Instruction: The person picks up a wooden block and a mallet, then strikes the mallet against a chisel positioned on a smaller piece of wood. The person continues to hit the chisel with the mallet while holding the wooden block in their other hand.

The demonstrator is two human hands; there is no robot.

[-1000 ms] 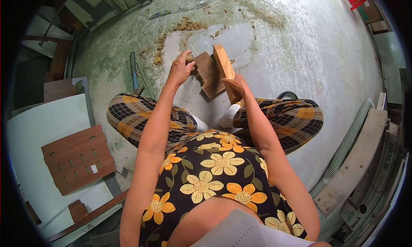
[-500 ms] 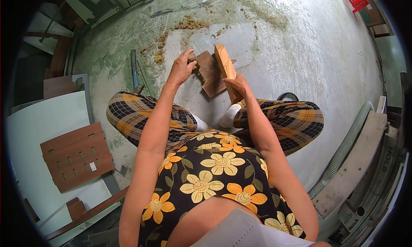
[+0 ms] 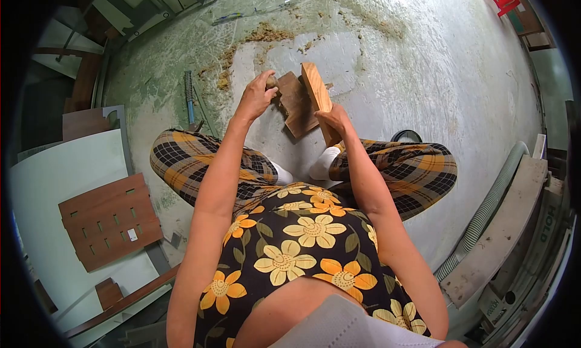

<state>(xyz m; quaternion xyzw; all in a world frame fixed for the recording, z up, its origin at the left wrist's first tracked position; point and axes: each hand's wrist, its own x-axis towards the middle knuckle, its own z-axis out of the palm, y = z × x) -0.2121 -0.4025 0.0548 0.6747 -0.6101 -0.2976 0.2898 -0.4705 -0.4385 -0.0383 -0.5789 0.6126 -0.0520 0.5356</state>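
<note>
1. Displacement: since the earlier frames, almost nothing has moved; both hands and the pieces about them keep nearly the same places, with only a slight shift of the whole view.
2. Nearest: a floral top [image 3: 315, 227], with plaid trousers [image 3: 200, 166] spread to either side and a white sock [image 3: 325, 163] between the knees.
3. Right hand [image 3: 333, 118]: the grip is closed about the lower part of a pale wooden block [image 3: 316, 89], thumb across its upper face. The block slants away from the person, its near end beside the sock.
4. Brown board [image 3: 298, 109]: it lies between the two hands, its left edge jagged, its right side partly hidden by the block. Whether block and board touch cannot be told.
5. Left hand [image 3: 256, 95]: the grip is half curled, fingers and thumb around a small rounded brown object [image 3: 272, 82] just beside the board's upper left edge. Whether this object also rests on the board or the floor is unclear.
6. To the left: a long tool with a blue section [image 3: 189, 100] on the floor [image 3: 411, 75], well apart from the left hand.
7. Farther: brown debris [image 3: 266, 32] scattered beyond the hands.
8. Farthest: a red stool [image 3: 500, 0] at upper right.
</note>
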